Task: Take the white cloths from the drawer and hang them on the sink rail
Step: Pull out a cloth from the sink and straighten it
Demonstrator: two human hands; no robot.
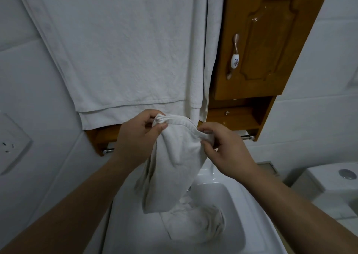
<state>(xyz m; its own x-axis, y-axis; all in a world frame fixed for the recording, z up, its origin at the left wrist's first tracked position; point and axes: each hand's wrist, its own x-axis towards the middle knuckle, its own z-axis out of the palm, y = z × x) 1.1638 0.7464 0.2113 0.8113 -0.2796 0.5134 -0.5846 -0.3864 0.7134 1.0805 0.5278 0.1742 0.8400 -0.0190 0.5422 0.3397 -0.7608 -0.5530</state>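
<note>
Holding a white cloth (174, 164) up over the sink (242, 205), right in front of the rail (108, 150). My left hand (135, 139) has one bunched corner pinched between thumb and fingers, my right hand (224, 149) pinches the hem further along. It droops down between them. Another cloth (201, 224) lies crumpled in the basin, and a big towel (124, 50) hangs above.

Home bathroom. White ceramic basin (222, 205) near centre, white toilet cistern with chrome flush button (329, 178) at right, white towels (124, 50) hanging over glossy wooden wall cabinet (267, 40), chrome rail (247, 137) beneath it, white-tiled walls (319, 108), wall socket (11, 143) left.
</note>
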